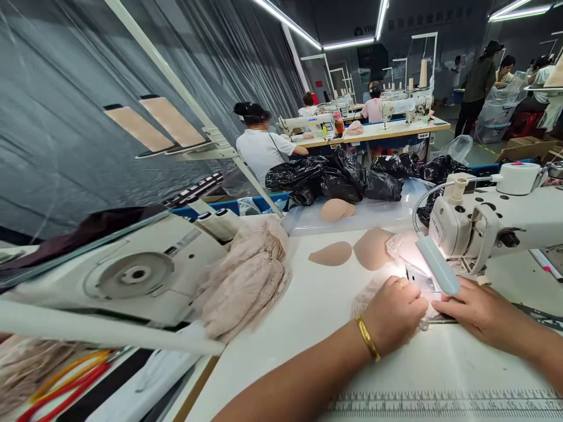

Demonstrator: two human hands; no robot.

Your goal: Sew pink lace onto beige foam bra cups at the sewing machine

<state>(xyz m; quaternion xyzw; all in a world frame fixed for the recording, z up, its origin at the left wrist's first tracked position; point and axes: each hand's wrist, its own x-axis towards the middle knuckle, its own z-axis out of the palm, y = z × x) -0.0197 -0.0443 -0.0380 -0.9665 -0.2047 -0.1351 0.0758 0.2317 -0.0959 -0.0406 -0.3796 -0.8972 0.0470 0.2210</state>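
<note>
My left hand [396,310], with a gold bangle and a ring, is curled shut on a piece of sheer lace fabric [367,299] lying on the white table [308,316]. My right hand [472,308] rests flat beside it, fingers pressed down on the fabric under the sewing machine head [488,223]. The machine's lamp [437,264] lights the spot by the needle. Two beige foam cups [352,251] lie just beyond my left hand.
A pile of beige lace pieces [244,281] sits at the left beside another sewing machine [127,275]. Black plastic bags [338,173] and another foam cup [336,209] lie farther back. Other people sit at sewing tables behind. A ruler strip [440,404] runs along the near edge.
</note>
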